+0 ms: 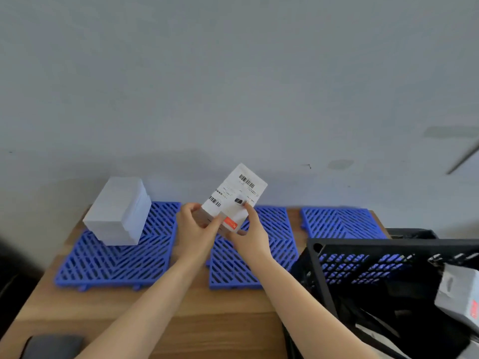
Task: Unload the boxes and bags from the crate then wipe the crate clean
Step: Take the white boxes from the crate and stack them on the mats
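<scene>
A pale grey wall (233, 73) fills the upper half of the frame, plain except for a few faint smudges and a thin dark slanted streak (464, 158) near the right edge. Below it a wooden bench (207, 320) runs across the lower half and carries three blue lattice mats side by side: the left mat (103, 265), the middle mat (248, 270) and the right mat (337, 221) at the far edge by the wall. A stack of white boxes (116, 216) sits on the far part of the left mat. The black crate (388, 243), with perforated walls, fills the lower right corner of the frame, partly in front of the right mat, and a grey bag (456, 291) with a red mark lies inside it at the right edge (what else is in there is too dark to make out). A dark flat thing (51, 345) lies on the bench at the bottom left. At the centre of the frame both hands hold a small white box (236, 193) up over the middle mat, tilted, with its barcode label (246, 183) facing the camera and an orange patch (230, 223) at its near end. The left hand (197, 229) grips the box's lower left corner, thumb across the near face and fingers curled behind. The right hand (248, 234) holds it from below and from the right, with the forefinger stretched up along the label.
</scene>
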